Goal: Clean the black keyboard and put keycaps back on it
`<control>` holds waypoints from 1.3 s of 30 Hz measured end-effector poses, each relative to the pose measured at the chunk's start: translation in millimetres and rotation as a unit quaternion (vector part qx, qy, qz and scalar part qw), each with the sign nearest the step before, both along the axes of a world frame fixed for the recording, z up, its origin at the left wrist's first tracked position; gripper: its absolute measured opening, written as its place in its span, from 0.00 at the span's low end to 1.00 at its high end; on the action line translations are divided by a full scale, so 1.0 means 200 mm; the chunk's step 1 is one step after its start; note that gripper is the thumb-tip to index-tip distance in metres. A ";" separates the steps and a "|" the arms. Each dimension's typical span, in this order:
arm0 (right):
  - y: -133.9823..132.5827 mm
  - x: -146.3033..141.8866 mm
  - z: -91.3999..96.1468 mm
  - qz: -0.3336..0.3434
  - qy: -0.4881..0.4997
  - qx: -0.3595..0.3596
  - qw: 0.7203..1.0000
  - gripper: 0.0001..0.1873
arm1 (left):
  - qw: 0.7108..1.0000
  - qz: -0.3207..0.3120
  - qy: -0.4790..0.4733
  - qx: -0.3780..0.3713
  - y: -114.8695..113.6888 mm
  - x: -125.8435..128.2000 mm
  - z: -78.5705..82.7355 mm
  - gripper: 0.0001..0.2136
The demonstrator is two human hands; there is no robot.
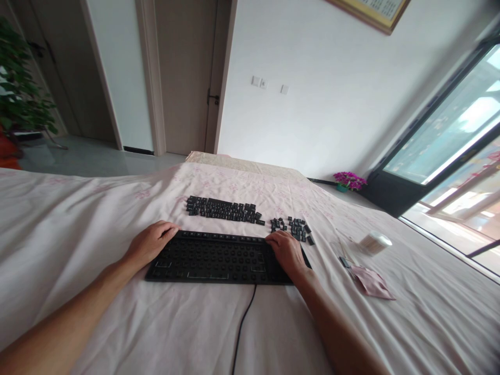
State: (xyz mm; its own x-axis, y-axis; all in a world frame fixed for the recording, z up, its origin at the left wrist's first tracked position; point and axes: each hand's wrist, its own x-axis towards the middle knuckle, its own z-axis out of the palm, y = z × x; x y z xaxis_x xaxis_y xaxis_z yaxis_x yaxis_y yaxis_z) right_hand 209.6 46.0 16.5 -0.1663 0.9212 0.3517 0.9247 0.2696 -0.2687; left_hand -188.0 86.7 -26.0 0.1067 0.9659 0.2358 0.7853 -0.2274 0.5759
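Observation:
A black keyboard (pixel 211 259) lies flat on the pink-white sheet, its keycaps off and the small switch posts bare, though a row of keys along its far edge is in place. My left hand (pixel 153 240) grips the far left corner, fingers curled together at the edge. Over the right-hand part rests my right hand (pixel 287 251), its fingers bent round the far edge. Beyond the keyboard, loose black keycaps (pixel 226 211) are laid out in rows, and a smaller group of keycaps (pixel 299 229) sits to their right.
A black cable (pixel 246 317) runs from the keyboard's near edge towards me. At right lie a folded pink cloth (pixel 373 282), a small dark-tipped tool (pixel 344 262) and a clear round tub (pixel 375 243) of what look like cotton swabs. The sheet (pixel 156 323) is wrinkled.

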 end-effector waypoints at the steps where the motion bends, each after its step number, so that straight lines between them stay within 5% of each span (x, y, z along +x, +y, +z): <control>1: 0.01 0.00 0.00 0.001 0.000 0.000 1.000 0.10 | 1.000 0.000 0.002 -0.001 0.00 0.00 0.00 0.18; 39: 0.04 0.01 0.03 0.053 -0.048 -0.007 0.997 0.13 | 1.000 0.001 -0.002 0.001 0.01 -0.01 -0.01 0.17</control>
State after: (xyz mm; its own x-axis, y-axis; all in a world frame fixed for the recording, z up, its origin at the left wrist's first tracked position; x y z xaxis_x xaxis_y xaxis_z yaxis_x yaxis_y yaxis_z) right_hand 211.0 54.3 22.3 -0.2960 0.9010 0.3170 0.9127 0.3647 -0.1841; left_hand -190.0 89.5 -28.9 0.1032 0.9657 0.2383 0.7838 -0.2264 0.5783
